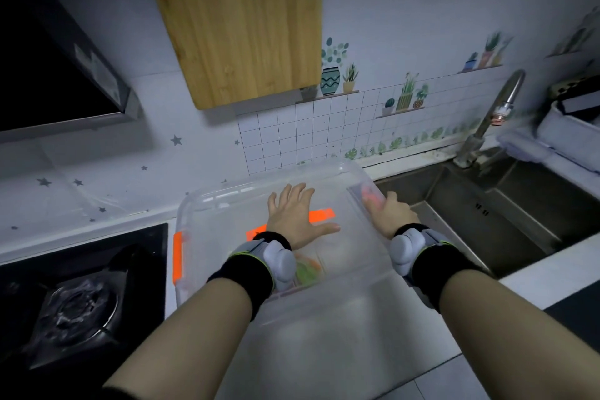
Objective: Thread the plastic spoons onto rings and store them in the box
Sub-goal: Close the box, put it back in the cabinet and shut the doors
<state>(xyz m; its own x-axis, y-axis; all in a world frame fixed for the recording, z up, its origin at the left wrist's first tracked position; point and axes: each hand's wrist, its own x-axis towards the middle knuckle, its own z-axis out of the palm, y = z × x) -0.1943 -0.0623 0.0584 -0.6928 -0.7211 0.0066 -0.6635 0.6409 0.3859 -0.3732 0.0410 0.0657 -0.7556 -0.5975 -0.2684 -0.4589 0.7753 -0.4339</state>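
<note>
Closing the box (207, 269), we press our left hand (293, 214) flat on the lid (227, 221); our right hand (394, 217) reaches the latch (370, 193), grip unclear. Next, probably: snap that latch down.

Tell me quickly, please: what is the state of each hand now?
Left hand: open, fingers spread flat on the box lid.
Right hand: at the right latch; fingers blurred behind the plastic, so it cannot be told.

A pale wooden cutting board (240, 26) hangs against the white tiled wall (292, 136), beside a dark range hood (55, 75). A black gas stove (81, 302) sits left, and a steel sink (487, 204) with a curved metal faucet (493, 114) sits right.
</note>
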